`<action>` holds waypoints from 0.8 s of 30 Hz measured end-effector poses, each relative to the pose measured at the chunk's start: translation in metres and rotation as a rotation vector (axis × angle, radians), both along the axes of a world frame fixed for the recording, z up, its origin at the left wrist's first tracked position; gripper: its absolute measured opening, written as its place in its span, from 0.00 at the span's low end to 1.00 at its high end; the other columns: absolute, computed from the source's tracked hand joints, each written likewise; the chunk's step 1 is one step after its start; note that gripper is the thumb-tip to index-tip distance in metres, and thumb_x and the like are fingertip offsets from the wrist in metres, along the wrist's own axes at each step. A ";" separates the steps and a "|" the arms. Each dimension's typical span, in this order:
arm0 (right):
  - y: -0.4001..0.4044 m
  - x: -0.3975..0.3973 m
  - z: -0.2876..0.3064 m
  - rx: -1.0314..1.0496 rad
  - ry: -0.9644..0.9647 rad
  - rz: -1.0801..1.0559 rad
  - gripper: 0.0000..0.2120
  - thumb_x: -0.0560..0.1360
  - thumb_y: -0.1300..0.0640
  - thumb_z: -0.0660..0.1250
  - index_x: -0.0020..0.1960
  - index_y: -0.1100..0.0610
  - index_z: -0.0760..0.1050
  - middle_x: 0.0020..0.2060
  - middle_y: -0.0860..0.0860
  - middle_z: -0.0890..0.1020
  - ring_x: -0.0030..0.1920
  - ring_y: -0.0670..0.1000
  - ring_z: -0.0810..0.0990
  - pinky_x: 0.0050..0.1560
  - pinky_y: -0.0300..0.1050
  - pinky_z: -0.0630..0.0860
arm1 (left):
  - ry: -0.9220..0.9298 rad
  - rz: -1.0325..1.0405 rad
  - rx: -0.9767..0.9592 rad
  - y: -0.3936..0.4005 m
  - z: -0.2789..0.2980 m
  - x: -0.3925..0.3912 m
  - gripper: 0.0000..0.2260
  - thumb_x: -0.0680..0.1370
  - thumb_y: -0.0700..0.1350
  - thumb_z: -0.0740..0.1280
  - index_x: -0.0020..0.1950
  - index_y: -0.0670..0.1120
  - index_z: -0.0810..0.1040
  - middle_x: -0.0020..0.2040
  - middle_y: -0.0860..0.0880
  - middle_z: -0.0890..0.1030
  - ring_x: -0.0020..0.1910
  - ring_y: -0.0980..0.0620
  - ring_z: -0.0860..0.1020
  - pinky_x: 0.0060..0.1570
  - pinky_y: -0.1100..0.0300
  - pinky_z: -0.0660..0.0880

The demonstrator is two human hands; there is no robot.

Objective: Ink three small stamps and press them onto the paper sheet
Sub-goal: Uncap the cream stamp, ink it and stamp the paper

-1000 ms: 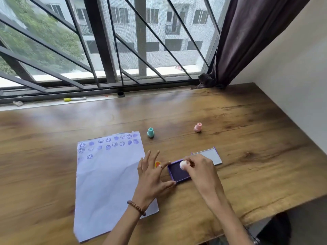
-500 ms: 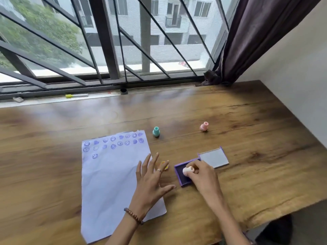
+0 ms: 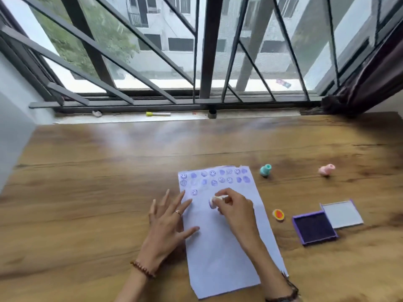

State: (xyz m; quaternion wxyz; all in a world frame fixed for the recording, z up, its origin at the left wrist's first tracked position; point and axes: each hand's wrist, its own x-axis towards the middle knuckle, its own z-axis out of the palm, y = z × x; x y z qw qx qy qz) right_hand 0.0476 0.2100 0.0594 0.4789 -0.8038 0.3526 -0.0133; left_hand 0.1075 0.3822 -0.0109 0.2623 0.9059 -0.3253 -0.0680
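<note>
A white paper sheet (image 3: 220,247) lies on the wooden table, with rows of purple stamp marks along its top edge. My right hand (image 3: 236,211) holds a small white stamp (image 3: 214,200) over the sheet, just below the marks. My left hand (image 3: 169,219) rests flat with spread fingers on the sheet's left edge. An open purple ink pad (image 3: 314,228) with its lid (image 3: 341,213) sits to the right. A teal stamp (image 3: 265,170) and a pink stamp (image 3: 326,170) stand beyond the sheet. A yellow-orange stamp (image 3: 278,214) lies between sheet and pad.
The wooden table (image 3: 109,192) ends at a window sill with black bars. A yellow-capped marker (image 3: 158,114) lies on the sill. A dark curtain (image 3: 370,79) hangs at the right.
My right hand has carried the white stamp from the ink pad leftward over the paper. My left hand has shifted from beside the pad to the sheet's left edge. The view has swung left.
</note>
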 end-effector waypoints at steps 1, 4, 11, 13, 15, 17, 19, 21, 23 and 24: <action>0.005 0.009 -0.002 -0.113 0.023 0.029 0.03 0.68 0.56 0.68 0.40 0.54 0.80 0.38 0.52 0.84 0.41 0.50 0.80 0.41 0.43 0.72 | 0.008 -0.030 0.004 0.005 -0.002 0.005 0.34 0.66 0.70 0.56 0.69 0.56 0.65 0.72 0.58 0.54 0.74 0.52 0.47 0.70 0.48 0.40; 0.013 0.032 -0.007 -0.252 0.048 0.036 0.07 0.71 0.58 0.66 0.48 0.54 0.80 0.48 0.55 0.82 0.50 0.54 0.79 0.47 0.44 0.72 | -0.002 -0.109 0.038 0.010 -0.006 0.013 0.37 0.66 0.71 0.55 0.71 0.56 0.61 0.72 0.60 0.54 0.74 0.51 0.46 0.68 0.50 0.35; 0.021 0.051 -0.011 -0.462 0.129 0.135 0.09 0.73 0.61 0.62 0.51 0.57 0.78 0.49 0.57 0.79 0.50 0.58 0.78 0.50 0.48 0.73 | -0.013 -0.147 0.053 0.010 -0.002 0.015 0.35 0.65 0.67 0.66 0.68 0.51 0.69 0.70 0.53 0.69 0.71 0.43 0.63 0.66 0.45 0.43; 0.024 0.054 -0.011 -0.506 0.157 0.145 0.08 0.74 0.61 0.62 0.50 0.59 0.78 0.49 0.57 0.79 0.50 0.58 0.78 0.49 0.49 0.73 | -0.010 -0.151 0.082 0.011 0.000 0.014 0.34 0.66 0.69 0.61 0.66 0.51 0.70 0.68 0.53 0.72 0.68 0.44 0.68 0.66 0.47 0.42; 0.027 0.055 -0.013 -0.582 0.193 0.163 0.07 0.74 0.61 0.61 0.48 0.60 0.76 0.48 0.57 0.78 0.49 0.59 0.78 0.46 0.49 0.73 | 0.013 -0.149 0.088 0.012 0.001 0.014 0.35 0.66 0.69 0.56 0.66 0.51 0.70 0.68 0.53 0.73 0.68 0.47 0.68 0.67 0.48 0.40; 0.030 0.054 -0.015 -0.649 0.211 0.193 0.06 0.75 0.61 0.60 0.47 0.60 0.75 0.47 0.57 0.78 0.48 0.59 0.78 0.43 0.48 0.72 | 0.022 -0.153 0.098 0.012 0.000 0.014 0.35 0.66 0.70 0.56 0.67 0.52 0.69 0.69 0.53 0.72 0.69 0.48 0.67 0.67 0.48 0.39; 0.030 0.054 -0.017 -0.689 0.213 0.223 0.06 0.76 0.62 0.60 0.47 0.60 0.74 0.47 0.57 0.78 0.48 0.58 0.78 0.42 0.48 0.71 | 0.026 -0.155 0.100 0.012 -0.001 0.015 0.35 0.66 0.69 0.56 0.67 0.52 0.69 0.69 0.54 0.71 0.70 0.48 0.64 0.67 0.47 0.39; 0.028 0.054 -0.018 -0.700 0.214 0.258 0.05 0.75 0.63 0.59 0.45 0.61 0.74 0.46 0.57 0.77 0.47 0.58 0.77 0.40 0.47 0.69 | 0.042 -0.155 0.081 0.012 -0.002 0.015 0.35 0.66 0.69 0.57 0.68 0.52 0.68 0.70 0.54 0.69 0.70 0.50 0.58 0.67 0.47 0.39; 0.026 0.053 -0.019 -0.704 0.202 0.300 0.05 0.75 0.64 0.59 0.44 0.62 0.72 0.44 0.57 0.77 0.45 0.59 0.76 0.39 0.47 0.68 | 0.053 -0.146 0.070 0.012 -0.002 0.014 0.35 0.66 0.69 0.57 0.68 0.52 0.68 0.70 0.54 0.69 0.70 0.51 0.57 0.67 0.47 0.40; 0.025 0.052 -0.019 -0.699 0.191 0.314 0.05 0.75 0.63 0.58 0.44 0.62 0.72 0.44 0.57 0.77 0.45 0.58 0.76 0.39 0.48 0.69 | 0.052 -0.144 0.075 0.012 0.000 0.014 0.35 0.66 0.69 0.57 0.68 0.52 0.68 0.70 0.54 0.70 0.70 0.51 0.58 0.67 0.47 0.40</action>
